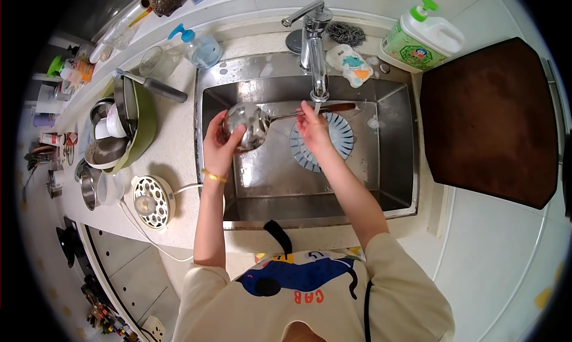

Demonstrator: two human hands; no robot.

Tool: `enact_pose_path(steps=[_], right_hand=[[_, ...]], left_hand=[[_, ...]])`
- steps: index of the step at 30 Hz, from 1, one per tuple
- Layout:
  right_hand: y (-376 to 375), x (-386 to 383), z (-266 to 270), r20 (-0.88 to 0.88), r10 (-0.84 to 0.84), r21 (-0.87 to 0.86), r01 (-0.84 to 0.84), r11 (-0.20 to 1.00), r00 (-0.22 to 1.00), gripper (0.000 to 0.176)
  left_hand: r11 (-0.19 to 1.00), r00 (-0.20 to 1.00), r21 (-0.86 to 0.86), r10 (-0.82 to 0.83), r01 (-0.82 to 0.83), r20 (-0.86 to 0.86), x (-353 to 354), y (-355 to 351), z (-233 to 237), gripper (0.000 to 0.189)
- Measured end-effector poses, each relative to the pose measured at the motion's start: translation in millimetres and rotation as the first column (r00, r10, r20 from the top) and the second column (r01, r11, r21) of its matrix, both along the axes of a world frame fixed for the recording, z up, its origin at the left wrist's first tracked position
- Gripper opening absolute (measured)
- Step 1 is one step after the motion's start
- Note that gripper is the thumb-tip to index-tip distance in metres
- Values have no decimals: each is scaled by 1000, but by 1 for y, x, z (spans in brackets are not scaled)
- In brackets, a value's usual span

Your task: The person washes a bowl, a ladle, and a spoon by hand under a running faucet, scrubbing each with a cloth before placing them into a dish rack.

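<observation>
A metal ladle (247, 126) with a brown handle end lies sideways over the sink (286, 208). My left hand (220, 142) grips its round bowl, with the thumb across the bowl. My right hand (314, 130) is closed around the handle's thin shaft, right below the tap (316, 50). A thin stream of water runs from the spout beside my right fingers. Underneath, on the sink floor, rests a striped plate (344, 140), partly hidden by my right hand and forearm.
Left of the sink stand a green basin (143, 130) of stacked bowls, an egg steamer (153, 202) with a cord, and a blue pump bottle (205, 48). Behind lie a steel scourer (347, 34) and a patterned cloth (350, 65). A detergent jug (417, 41) and brown board (491, 124) are right.
</observation>
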State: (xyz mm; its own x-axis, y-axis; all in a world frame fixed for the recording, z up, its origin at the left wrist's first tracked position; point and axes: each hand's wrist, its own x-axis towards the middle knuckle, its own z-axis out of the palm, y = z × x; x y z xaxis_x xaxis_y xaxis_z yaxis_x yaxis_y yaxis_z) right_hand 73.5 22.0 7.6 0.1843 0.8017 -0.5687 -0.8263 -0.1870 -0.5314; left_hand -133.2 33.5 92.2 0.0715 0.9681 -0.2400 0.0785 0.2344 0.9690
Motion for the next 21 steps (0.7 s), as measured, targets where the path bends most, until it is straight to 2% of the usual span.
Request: enact_pose_path(steps=[2,4,6,8,10,12,14,16,17,18,19,20,21], right_hand=[[6,-7,2,63,-89,-75,94,993,994,21],[16,-6,-13,4,-144,-43,144,989,990,24],[23,-2,-21,38,-187,-89,190,978,982,22],[31,-3,-26,69,-238,-106,244,964,969,24],[38,1,-31,97,-281,-123,292,949,955,27],[38,14,-37,118,-385,-192,401,896,915,25],[38,17,-46,159,-338,-227,367,902,928,27],[40,19,-77,220,-413,-120,445,887,884,25],[40,20,-84,219,-417,-120,448,886,882,25],[38,17,-82,245,-395,-203,445,872,885,25],[35,15,-80,269,-370,-284,440,852,889,25],[32,16,-78,269,-370,-284,440,852,889,25],[28,16,-67,218,-293,-286,348,893,931,25]], left_hand=[[997,997,80,5,-11,72,-3,-16,10,52],[1000,997,24,3,-5,79,-3,-31,33,53],[997,989,-32,74,-70,130,-2,-45,48,51],[998,991,-21,65,-63,113,-4,-55,45,50],[981,995,170,79,-89,65,-9,-60,39,51],[986,990,112,110,-120,94,-16,-68,49,52],[992,987,-57,119,-113,112,-12,-75,58,52],[987,982,-80,149,-141,119,-15,-80,61,52],[991,986,-7,133,-133,100,-20,-81,61,53],[990,989,66,120,-126,80,-26,-83,62,54],[989,991,84,117,-122,60,-30,-86,62,57],[989,991,84,117,-122,60,-33,-90,64,57],[984,995,145,94,-99,41,-36,-94,67,58]])
